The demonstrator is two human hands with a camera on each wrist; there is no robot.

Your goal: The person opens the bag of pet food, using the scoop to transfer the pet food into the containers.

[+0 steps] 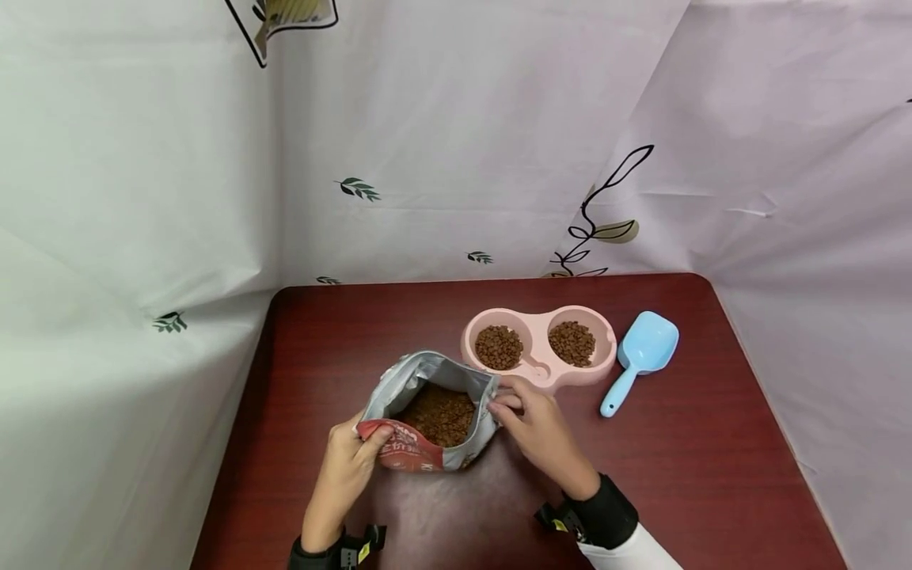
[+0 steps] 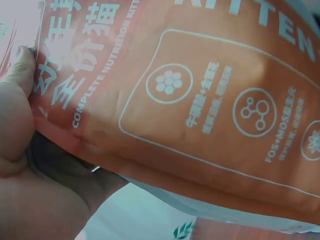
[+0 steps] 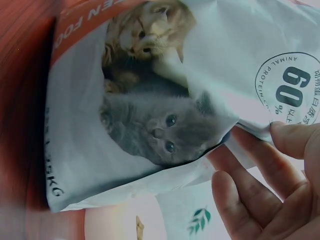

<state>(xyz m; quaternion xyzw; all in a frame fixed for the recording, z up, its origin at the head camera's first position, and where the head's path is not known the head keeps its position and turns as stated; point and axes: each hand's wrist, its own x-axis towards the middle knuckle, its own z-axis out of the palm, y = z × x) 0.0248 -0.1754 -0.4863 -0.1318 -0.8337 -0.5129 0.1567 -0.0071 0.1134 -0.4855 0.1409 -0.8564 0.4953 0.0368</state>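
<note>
An orange-and-silver bag of kitten food (image 1: 412, 450) stands with its mouth spread wide, brown kibble (image 1: 443, 416) showing inside. My left hand (image 1: 345, 461) pinches the left edge of the bag's mouth, thumb over the orange front. At the opposite edge, my right hand (image 1: 540, 427) holds the silver rim between thumb and fingers. The left wrist view shows the orange panel (image 2: 210, 100) with white print beside the thumb. Two kittens (image 3: 160, 100) are printed on the bag's white side in the right wrist view.
Behind the bag sits a pink double bowl (image 1: 536, 336) with kibble in both hollows. A light blue scoop (image 1: 650, 342) lies to its right, handle toward me. The dark red table (image 1: 712, 475) ends at a white patterned cloth (image 1: 442, 119).
</note>
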